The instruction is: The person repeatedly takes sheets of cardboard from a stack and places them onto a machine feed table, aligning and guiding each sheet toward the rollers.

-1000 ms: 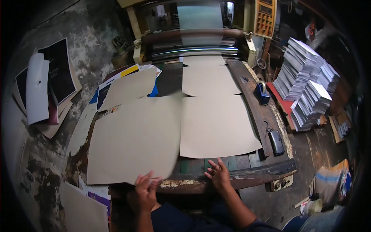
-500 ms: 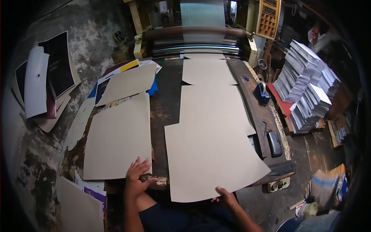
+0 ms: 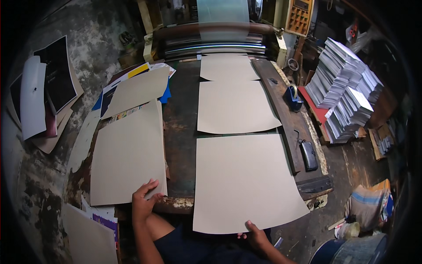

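The long dark machine bed (image 3: 180, 132) runs from the rollers (image 3: 211, 39) at twelve o'clock down to the person at six. Nearest the person lies the largest tan sheet (image 3: 246, 185), overhanging the bed's near edge; the right hand (image 3: 255, 233) pinches its bottom edge at five o'clock – thumb on top, fingers hidden beneath. At nine o'clock of that sheet, well apart across bare metal, rests the stack of tan sheets (image 3: 127, 154) (its exact count cannot be told), and the left hand (image 3: 144, 200) presses its near corner with fingers curled over the edge. Two smaller tan sheets (image 3: 235, 105) lie toward twelve. At two o'clock – piles of printed paper (image 3: 343, 88).
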The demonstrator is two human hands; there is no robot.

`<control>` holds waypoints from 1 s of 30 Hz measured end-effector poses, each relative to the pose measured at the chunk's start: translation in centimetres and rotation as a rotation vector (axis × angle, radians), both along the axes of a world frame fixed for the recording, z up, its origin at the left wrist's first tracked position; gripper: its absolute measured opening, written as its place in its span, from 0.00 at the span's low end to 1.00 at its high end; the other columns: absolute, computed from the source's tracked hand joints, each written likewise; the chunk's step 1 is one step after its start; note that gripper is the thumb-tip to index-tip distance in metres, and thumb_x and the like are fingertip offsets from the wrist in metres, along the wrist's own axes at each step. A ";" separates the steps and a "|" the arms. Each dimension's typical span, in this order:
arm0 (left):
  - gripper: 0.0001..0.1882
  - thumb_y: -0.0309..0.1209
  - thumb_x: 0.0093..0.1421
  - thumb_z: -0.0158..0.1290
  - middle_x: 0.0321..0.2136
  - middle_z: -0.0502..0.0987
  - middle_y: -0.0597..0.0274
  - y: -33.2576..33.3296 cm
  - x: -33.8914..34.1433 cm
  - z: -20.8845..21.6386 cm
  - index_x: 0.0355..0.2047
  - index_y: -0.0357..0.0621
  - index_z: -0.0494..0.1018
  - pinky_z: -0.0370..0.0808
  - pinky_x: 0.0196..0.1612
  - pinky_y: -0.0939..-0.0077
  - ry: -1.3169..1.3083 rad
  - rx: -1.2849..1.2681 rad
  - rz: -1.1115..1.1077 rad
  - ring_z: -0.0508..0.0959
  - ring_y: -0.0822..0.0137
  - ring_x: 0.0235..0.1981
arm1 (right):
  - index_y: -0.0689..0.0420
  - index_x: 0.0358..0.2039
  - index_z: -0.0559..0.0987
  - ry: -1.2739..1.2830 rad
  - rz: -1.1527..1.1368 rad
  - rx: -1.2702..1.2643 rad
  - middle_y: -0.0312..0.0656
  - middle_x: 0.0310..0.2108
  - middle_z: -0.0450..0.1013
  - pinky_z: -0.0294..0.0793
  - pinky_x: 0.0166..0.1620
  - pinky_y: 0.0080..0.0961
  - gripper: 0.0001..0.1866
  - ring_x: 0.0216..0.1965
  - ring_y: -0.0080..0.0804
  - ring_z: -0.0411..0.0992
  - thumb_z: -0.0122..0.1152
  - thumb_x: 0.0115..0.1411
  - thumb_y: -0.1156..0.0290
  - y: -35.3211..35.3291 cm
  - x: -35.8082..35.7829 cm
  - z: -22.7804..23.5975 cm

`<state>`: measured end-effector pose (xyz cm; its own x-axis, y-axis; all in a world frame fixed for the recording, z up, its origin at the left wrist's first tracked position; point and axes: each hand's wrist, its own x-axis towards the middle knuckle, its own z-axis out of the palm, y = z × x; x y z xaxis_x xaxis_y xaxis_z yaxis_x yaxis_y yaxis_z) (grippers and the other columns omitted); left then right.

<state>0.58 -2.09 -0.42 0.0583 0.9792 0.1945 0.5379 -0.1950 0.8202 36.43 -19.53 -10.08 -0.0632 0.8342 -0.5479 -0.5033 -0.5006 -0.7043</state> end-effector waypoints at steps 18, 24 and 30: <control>0.25 0.44 0.69 0.45 0.41 0.78 0.51 -0.5 2.2 0.7 0.43 0.29 0.74 0.68 0.51 0.71 -0.772 0.128 0.581 0.76 0.63 0.44 | 0.54 0.48 0.65 0.103 -0.341 0.128 0.46 0.38 0.76 0.76 0.39 0.39 0.20 0.28 0.30 0.72 0.47 0.67 0.51 9.0 -0.6 -2.5; 0.23 0.43 0.70 0.42 0.27 0.82 0.61 -4.0 5.2 1.0 0.33 0.38 0.79 0.62 0.59 0.62 -0.090 0.144 0.370 0.80 0.64 0.34 | 0.52 0.67 0.53 0.077 -0.477 0.051 0.49 0.49 0.72 0.78 0.37 0.36 0.33 0.32 0.30 0.73 0.47 0.67 0.54 8.8 -0.8 -0.3; 0.20 0.45 0.67 0.47 0.27 0.84 0.63 -5.5 5.5 2.2 0.31 0.42 0.80 0.53 0.65 0.53 -0.199 -0.009 -0.287 0.81 0.66 0.43 | 0.59 0.62 0.60 0.216 -0.055 0.258 0.49 0.52 0.70 0.76 0.43 0.36 0.34 0.39 0.32 0.73 0.53 0.63 0.50 9.7 1.4 1.6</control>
